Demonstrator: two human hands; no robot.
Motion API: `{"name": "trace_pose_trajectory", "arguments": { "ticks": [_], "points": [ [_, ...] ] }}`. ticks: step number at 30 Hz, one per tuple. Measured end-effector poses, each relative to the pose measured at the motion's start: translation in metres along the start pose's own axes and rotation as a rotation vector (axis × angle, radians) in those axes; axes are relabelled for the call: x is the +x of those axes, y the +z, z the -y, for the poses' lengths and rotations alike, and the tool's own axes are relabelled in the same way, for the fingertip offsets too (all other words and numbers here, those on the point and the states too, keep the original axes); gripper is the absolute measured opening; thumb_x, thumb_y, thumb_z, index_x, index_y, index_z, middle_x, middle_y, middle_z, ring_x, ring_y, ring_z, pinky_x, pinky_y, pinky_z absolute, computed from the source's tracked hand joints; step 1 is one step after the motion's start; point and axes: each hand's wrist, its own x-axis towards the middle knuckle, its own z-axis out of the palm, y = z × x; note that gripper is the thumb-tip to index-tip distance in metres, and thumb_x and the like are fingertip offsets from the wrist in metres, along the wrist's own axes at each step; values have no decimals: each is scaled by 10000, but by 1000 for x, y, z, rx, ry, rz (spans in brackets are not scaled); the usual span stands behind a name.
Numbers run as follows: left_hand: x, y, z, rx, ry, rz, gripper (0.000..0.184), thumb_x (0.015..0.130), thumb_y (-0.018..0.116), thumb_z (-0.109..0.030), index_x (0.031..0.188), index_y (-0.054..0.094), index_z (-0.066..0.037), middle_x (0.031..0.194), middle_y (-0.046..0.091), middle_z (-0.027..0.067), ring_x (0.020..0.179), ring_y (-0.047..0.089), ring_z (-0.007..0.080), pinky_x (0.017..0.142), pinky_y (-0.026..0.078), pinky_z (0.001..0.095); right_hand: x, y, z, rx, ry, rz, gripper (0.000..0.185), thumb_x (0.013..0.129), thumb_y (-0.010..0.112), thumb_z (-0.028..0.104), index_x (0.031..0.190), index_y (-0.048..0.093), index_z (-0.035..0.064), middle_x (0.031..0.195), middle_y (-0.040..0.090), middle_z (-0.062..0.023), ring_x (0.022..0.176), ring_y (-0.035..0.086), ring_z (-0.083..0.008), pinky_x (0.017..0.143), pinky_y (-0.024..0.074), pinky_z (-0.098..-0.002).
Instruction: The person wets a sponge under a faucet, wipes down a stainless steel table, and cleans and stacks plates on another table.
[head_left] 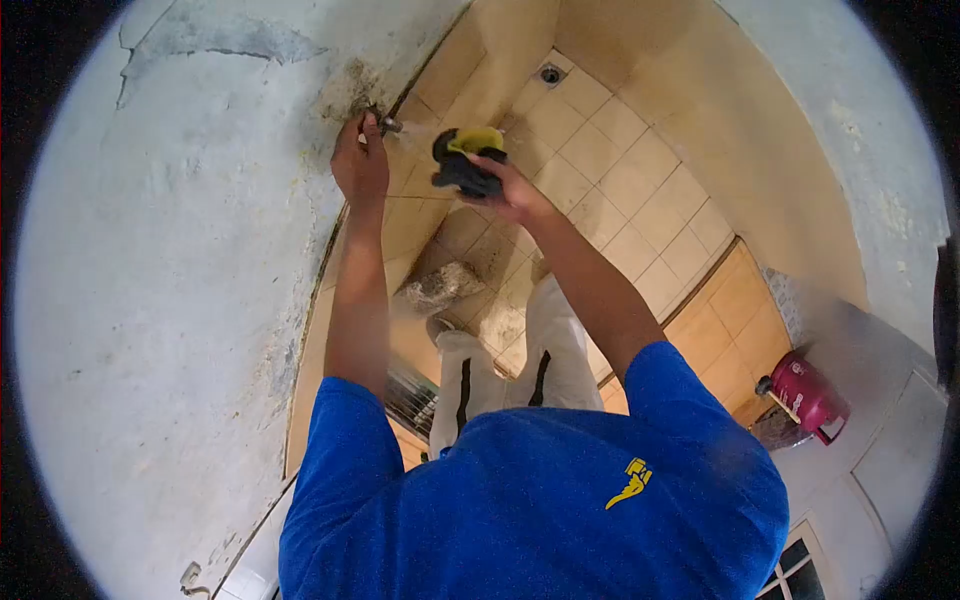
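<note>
My left hand (360,165) is up at the wall with its fingers closed at a small metal tap (390,125); the handle is mostly hidden by the fingers. A faint pale streak, which looks like water, runs from the spout toward my right hand (515,192). That hand grips a crumpled black and yellow bundle (468,172), soft like a glove or cloth; I cannot tell which. The bundle is just right of the spout, apart from it. Dark stains mark the wall around the tap.
A floor drain (550,74) lies in the far corner of the tiled floor (595,150). Beside my legs sits a grey, rough block-like object (440,288). A raised edge (705,280) borders the floor, with a pink gas cylinder (812,395) beyond it.
</note>
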Motion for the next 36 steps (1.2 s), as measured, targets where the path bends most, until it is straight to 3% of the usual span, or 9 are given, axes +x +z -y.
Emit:
{"name": "trace_pose_trajectory", "arguments": {
  "ticks": [7, 12, 14, 18, 23, 26, 29, 32, 36],
  "points": [
    [-17, 8, 21, -201, 3, -108, 353, 881, 479, -373, 940, 557, -33, 721, 570, 77, 621, 546, 130, 554, 422, 297, 59, 29, 8, 53, -10, 99, 447, 840, 534, 389, 1138, 474, 61, 1063, 570, -101, 957, 564, -223, 837, 476, -432],
    [-54, 66, 37, -996, -707, -182, 301, 882, 481, -371, 1007, 472, -97, 980, 517, 26, 875, 516, 142, 691, 434, 302, 82, 16, 7, 57, 33, 93, 509, 849, 438, 528, 1107, 508, 94, 975, 598, -90, 864, 586, -222, 708, 496, -400],
    [-40, 84, 59, -1313, -641, 96, 328, 882, 477, -362, 1081, 444, -102, 1129, 457, 55, 997, 490, 209, 777, 443, 379, 90, 16, 4, -50, 61, 63, 556, 845, 419, 556, 1115, 504, 77, 974, 597, -100, 867, 584, -224, 718, 482, -375],
    [-38, 113, 45, -1117, -1033, -40, 377, 894, 454, -337, 1156, 445, -66, 1066, 502, 94, 961, 526, 227, 788, 465, 373, 97, 24, -4, -317, -33, -216, 560, 858, 412, 522, 1070, 527, 17, 956, 604, -126, 827, 594, -231, 744, 473, -373],
    [-52, 145, 73, -1338, -937, -63, 313, 891, 433, -275, 1080, 501, -34, 994, 544, 103, 889, 552, 233, 738, 469, 394, 164, -25, -49, -725, -265, -436, 456, 876, 404, 387, 938, 604, -17, 902, 618, -195, 828, 608, -310, 779, 463, -386],
    [-53, 142, 69, -1371, -988, -133, 292, 893, 406, -253, 1056, 509, -34, 979, 555, 95, 886, 552, 230, 728, 463, 393, 146, 0, -33, -1183, -297, -417, 386, 852, 422, 337, 907, 630, 17, 896, 615, -206, 864, 592, -349, 791, 460, -392],
    [-49, 148, 82, -1479, -906, -102, 323, 896, 376, -288, 1058, 511, -44, 982, 561, 90, 904, 548, 230, 765, 450, 389, 147, 3, -25, -1261, -330, -306, 293, 786, 495, 156, 923, 570, -92, 885, 588, -270, 795, 596, -332, 710, 457, -381],
    [-45, 152, 90, -1606, -828, 37, 366, 898, 345, -342, 1075, 509, -67, 1027, 555, 92, 947, 538, 238, 829, 425, 400, 151, 5, -25, -1341, -538, -351, 332, 833, 434, 303, 925, 633, 54, 918, 614, -185, 890, 583, -333, 804, 453, -386],
    [-35, 142, 92, -1722, -953, 264, 385, 905, 318, -384, 1105, 495, -106, 1095, 538, 86, 1001, 522, 253, 886, 397, 415, 125, 31, 5, -1566, -401, -162, 411, 858, 381, 355, 1101, 546, 67, 1092, 543, -169, 1070, 489, -315, 889, 390, -436]
  ]
}}
